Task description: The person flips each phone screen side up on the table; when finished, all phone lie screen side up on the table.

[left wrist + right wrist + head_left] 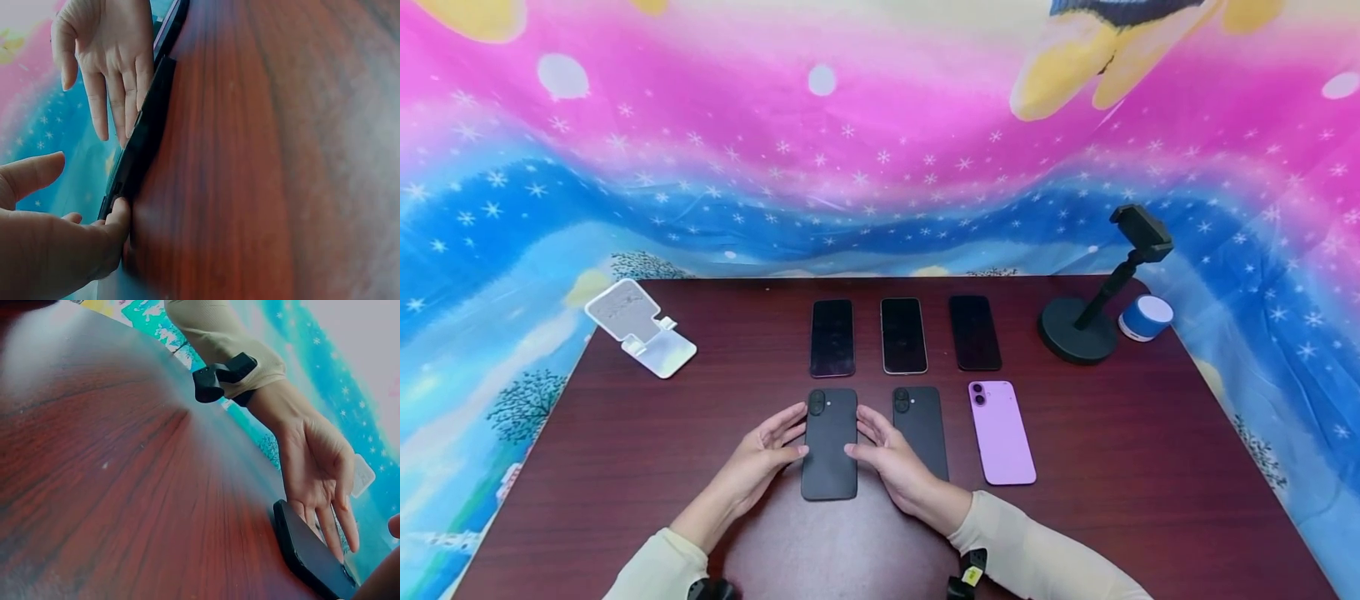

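Head view, black phone: it lies back up on the table (1112, 467) between the two hands, camera bump at the far left corner (830, 450).
Left hand: at the phone's left edge, fingers loose and fairly straight, not wrapped round it (752, 462); seen from the left wrist, a fingertip touches the edge while the thumb stands up clear.
Right hand: on the opposite side, fingers extended and not clasping, thumb tip over the right edge in the head view (901, 471); whether it presses, I cannot tell.
Second black phone: back up, partly behind the right hand (927, 429).
Purple phone: back up, rightmost of the near row (1004, 433).
Far row: left phone (832, 337), middle phone (904, 336) and right phone (975, 333), all dark screen up.
White stand: far left, opened out (672, 353).
Black stand: far right, round base, tilted arm (1075, 333).
Blue-and-white cylinder: just beside that base (1145, 319).
Sleeves: pale, a black device at each wrist.
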Tool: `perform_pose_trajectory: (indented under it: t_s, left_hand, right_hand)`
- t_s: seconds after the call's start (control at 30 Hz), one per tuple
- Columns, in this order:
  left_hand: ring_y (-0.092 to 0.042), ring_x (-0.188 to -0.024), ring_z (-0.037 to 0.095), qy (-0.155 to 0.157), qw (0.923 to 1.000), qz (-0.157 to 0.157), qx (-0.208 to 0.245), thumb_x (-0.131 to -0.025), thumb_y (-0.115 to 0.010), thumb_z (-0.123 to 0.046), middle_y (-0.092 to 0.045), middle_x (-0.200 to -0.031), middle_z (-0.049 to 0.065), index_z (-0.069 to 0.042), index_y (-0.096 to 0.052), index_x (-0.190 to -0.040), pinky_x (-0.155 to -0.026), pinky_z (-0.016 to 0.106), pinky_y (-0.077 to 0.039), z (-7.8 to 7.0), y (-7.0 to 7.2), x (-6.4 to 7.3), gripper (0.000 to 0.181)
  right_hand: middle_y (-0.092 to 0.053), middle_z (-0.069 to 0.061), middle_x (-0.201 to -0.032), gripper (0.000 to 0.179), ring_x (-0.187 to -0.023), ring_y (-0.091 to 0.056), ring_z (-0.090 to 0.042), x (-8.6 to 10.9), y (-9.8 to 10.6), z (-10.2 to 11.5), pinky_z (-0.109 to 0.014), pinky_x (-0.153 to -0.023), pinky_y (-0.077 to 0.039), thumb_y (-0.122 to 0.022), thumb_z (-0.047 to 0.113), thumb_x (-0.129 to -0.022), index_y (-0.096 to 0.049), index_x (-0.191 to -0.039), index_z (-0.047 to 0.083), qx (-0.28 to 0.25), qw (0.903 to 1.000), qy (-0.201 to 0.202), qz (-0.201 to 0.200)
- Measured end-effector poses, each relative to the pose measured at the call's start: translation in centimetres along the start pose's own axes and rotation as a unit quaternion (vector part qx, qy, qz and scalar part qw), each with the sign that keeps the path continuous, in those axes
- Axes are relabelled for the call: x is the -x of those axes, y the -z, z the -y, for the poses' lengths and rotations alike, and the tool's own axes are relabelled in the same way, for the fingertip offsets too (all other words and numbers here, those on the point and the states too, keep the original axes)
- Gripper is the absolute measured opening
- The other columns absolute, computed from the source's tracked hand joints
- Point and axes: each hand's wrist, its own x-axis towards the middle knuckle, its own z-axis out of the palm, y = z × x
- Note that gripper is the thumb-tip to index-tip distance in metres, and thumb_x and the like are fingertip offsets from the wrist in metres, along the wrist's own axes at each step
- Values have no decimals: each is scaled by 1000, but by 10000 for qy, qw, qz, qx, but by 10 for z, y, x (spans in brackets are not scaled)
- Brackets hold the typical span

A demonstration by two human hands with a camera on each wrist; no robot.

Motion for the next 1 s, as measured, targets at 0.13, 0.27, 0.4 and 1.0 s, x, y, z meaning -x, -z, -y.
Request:
perform_pose_trajectory:
  t_s: [0.13,0.27,0.4,1.0]
  left_hand:
    - [-41,-129,29,-5,9999,104,65,-85,-60,5,-22,-154,12,-5,-26,-148,-88,23,-47,-3,-1,-3,73]
    - [-54,-116,23,17,9999,115,57,-84,-60,7,-20,-155,11,-5,-27,-148,-85,25,-49,-6,-3,-6,73]
    - [-56,-112,21,17,9999,140,90,-83,-59,10,-21,-154,15,-4,-25,-148,-84,26,-50,-4,-3,-8,74]
    - [-60,-107,20,40,9997,237,-102,-79,-60,13,-38,-139,28,0,-34,-144,-84,28,-50,3,-3,-15,71]
  right_hand:
    - [-22,-26,-151,71,-140,-18,-36,-1,-2,-1,-49,-112,-18,-59,3,-85,-23,-146,-5,-46,9999,-7,-114]
    - [-23,-27,-150,70,-140,-19,-35,-2,-3,-1,-47,-110,-23,-58,2,-85,-25,-146,-4,0,9998,-64,-201]
    - [-23,-28,-149,70,-140,-19,-36,-2,-3,0,-49,-109,-24,-59,2,-84,-26,-145,-4,75,9997,-103,-217]
    - [-26,-22,-151,66,-140,-19,-36,-3,-3,-1,-50,-110,-22,-57,1,-85,-29,-145,-3,264,9995,-113,-161]
